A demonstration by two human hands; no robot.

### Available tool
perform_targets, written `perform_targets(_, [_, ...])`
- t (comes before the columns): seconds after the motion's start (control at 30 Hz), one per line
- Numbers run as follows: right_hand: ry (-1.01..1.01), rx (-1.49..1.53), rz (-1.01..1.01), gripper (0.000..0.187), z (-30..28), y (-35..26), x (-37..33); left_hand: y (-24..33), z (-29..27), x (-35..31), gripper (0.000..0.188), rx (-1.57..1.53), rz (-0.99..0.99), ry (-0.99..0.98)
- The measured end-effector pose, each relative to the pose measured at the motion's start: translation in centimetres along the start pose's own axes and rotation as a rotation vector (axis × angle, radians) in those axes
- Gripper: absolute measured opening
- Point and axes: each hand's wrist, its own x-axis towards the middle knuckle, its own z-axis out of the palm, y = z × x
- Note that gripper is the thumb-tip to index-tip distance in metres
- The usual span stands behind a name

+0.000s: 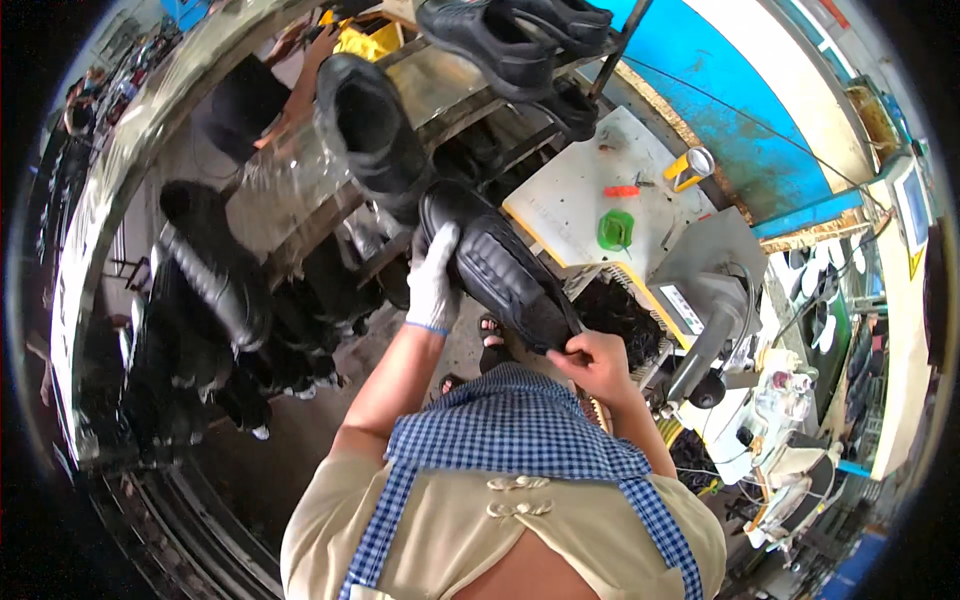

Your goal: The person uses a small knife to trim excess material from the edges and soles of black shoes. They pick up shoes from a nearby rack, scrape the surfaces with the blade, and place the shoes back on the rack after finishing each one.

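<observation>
Between my two hands is a black shoe (505, 270), tilted, with one end up by the rack and the other toward my right side. My left hand (434, 280), in a white glove, grips the shoe's far end with the thumb on its side. Bare, my right hand (597, 362) pinches the near end of the shoe at its edge. Just beyond the shoe, another black shoe (365, 130) stands on the rack, its opening facing up. More black shoes (490, 45) sit farther along the rack.
A metal rack (300, 225) with several black shoes runs along my left. On the right, a white worktable (570, 185) carries a green container (615, 230), a red piece (621, 191) and a yellow can (690, 170). A grey machine (712, 290) stands beside it. Another person's arm (300, 95) shows beyond the rack.
</observation>
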Motion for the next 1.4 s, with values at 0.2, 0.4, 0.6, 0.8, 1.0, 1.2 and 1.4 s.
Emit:
perform_targets(0.2, [0.029, 0.381, 0.162, 0.015, -1.6, -2.8, -1.1, 5.3, 1.9, -5.1, 0.065, 0.4, 0.247, -0.365])
perform_targets(0.4, [0.172, -0.013, -0.42, 0.029, -3.5, -10.8, 6.5, 8.4, 2.5, -8.2, 0.069, 0.503, 0.139, -0.663])
perform_targets(0.6, [0.138, 0.014, -0.219, 0.04, -2.3, -11.3, 6.7, 9.9, 0.2, -8.5, 0.069, 0.424, 0.358, -0.517])
perform_targets(0.8, [0.077, 0.007, -0.004, 0.099, 1.5, -2.2, -1.9, 8.9, -3.7, -6.8, 0.068, -0.202, 0.048, -0.295])
perform_targets(1.0, [0.165, -0.046, -0.175, 0.113, 3.5, -3.1, -6.1, 6.3, -1.4, -7.6, 0.066, -0.261, -0.197, -0.194])
perform_targets(1.2, [0.283, 0.212, -0.051, 0.101, -0.8, -8.6, -1.0, 1.2, -6.6, -2.9, 0.053, -0.021, -0.386, -0.358])
perform_targets(1.4, [0.34, 0.369, 0.179, 0.083, -0.3, -6.9, 2.5, 0.0, -8.7, -6.1, 0.057, 0.253, -0.652, -0.361])
